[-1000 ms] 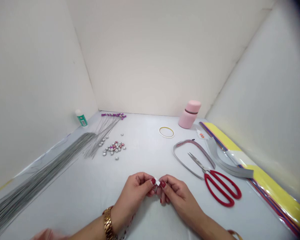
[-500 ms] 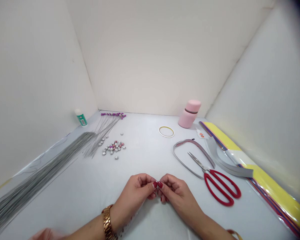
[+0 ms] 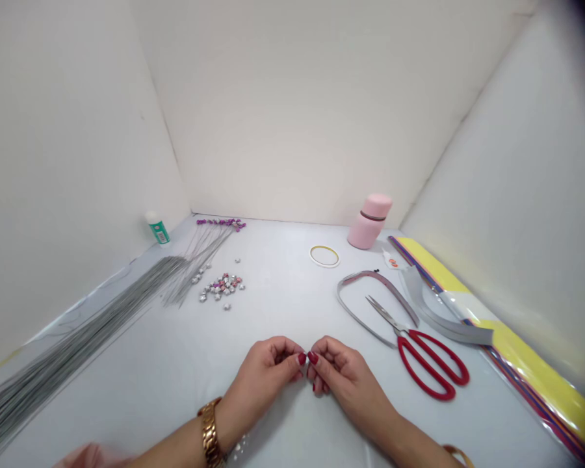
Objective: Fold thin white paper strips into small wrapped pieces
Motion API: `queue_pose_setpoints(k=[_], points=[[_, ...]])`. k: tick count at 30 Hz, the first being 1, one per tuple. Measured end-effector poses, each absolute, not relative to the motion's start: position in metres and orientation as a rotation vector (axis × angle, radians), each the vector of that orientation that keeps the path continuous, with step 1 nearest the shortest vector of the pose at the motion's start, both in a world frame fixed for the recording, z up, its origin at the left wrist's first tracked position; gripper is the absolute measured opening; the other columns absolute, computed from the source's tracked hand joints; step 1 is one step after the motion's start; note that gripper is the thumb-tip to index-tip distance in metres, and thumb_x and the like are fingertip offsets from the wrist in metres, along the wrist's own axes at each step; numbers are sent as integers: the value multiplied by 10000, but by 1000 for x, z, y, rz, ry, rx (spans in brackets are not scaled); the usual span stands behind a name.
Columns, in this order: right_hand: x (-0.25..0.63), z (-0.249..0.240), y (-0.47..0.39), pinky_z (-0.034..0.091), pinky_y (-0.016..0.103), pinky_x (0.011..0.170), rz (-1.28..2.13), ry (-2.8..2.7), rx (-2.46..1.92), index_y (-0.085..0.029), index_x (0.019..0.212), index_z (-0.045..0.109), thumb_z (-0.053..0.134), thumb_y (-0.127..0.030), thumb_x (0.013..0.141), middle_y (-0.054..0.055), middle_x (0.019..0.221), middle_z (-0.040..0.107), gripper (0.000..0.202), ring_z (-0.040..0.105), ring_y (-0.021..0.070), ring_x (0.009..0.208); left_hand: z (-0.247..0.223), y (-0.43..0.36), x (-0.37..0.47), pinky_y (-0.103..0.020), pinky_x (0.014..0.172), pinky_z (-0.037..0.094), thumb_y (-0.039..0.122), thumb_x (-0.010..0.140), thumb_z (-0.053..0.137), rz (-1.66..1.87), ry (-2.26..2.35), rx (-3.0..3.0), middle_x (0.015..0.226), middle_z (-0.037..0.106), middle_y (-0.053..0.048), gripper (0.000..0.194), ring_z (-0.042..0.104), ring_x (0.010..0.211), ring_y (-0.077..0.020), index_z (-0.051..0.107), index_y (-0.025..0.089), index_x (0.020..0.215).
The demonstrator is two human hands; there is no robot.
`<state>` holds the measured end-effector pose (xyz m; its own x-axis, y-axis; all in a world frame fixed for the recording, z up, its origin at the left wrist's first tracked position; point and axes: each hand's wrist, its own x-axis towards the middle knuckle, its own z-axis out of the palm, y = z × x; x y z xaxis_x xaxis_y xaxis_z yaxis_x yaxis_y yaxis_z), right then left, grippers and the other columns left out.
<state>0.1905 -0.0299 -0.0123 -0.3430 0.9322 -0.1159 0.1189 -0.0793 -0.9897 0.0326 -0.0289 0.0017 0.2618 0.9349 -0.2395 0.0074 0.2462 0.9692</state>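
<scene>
White table [image 3: 277, 292] carried small stars [image 3: 218, 290] left, scissors [image 3: 400, 329] and grey strip [image 3: 461, 332] right. Left hand [image 3: 266, 374] and right hand [image 3: 348, 377] nearly met, each grip narrow, pinching tiny pale piece [image 3: 307, 355], mostly hidden. Step looked like fine fingertip shaping; next move called for light, even pressure.

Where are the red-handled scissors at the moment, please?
In the head view, the scissors lie on the right side, between the right hand and the grey strips.
</scene>
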Motion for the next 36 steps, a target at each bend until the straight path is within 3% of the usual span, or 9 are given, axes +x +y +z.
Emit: queue_pose_setpoints(k=[7, 24, 28, 33, 36], points=[[191, -15, -29, 386, 208, 489, 1468, -1540, -1173, -162, 746, 513, 476, -324, 839, -25, 605, 534, 190, 495, 83, 492, -3, -29, 31, -264, 649, 427, 219, 710, 596, 900, 1059, 1131, 697, 647, -57, 115, 565, 674, -158, 608, 106, 725], [190, -9, -30, 384, 216, 502, 1453, -1579, -1204, -167, 735, 533, 430, -372, 854, -13, 600, 551, 259, 497, 99, 504, -4, -27, 32, -262, 683, 447, 197, 689, 622, 916, 1076, 1171, 745, 614, -42, 193, 574, 716, -150, 574, 116, 857], [191, -8, -30, 391, 217, 529, 1434, -1597, -1184, -171, 733, 528, 507, -344, 819, -33, 571, 525, 194, 499, 103, 523, -6, -25, 31, -261, 667, 449, 190, 693, 618, 874, 1069, 1186, 731, 601, -35, 229, 575, 696, -144, 554, 115, 900], [191, -6, -27, 381, 215, 491, 1483, -1362, -1233, -168, 743, 515, 534, -391, 791, -8, 624, 576, 230, 504, 97, 498, 5, -29, 22, -297, 749, 412, 137, 743, 557, 1010, 1273, 1757, 915, 592, -69, 203, 549, 836, -174, 589, 169, 941], [191, -5, -27, 371, 212, 484, 1470, -1299, -1242, -166, 737, 521, 553, -399, 778, 0, 632, 591, 239, 506, 98, 499, 12, -33, 18, -327, 720, 345, 120, 803, 483, 1089, 1380, 2289, 804, 606, -45, 199, 523, 764, -172, 638, 218, 881]])
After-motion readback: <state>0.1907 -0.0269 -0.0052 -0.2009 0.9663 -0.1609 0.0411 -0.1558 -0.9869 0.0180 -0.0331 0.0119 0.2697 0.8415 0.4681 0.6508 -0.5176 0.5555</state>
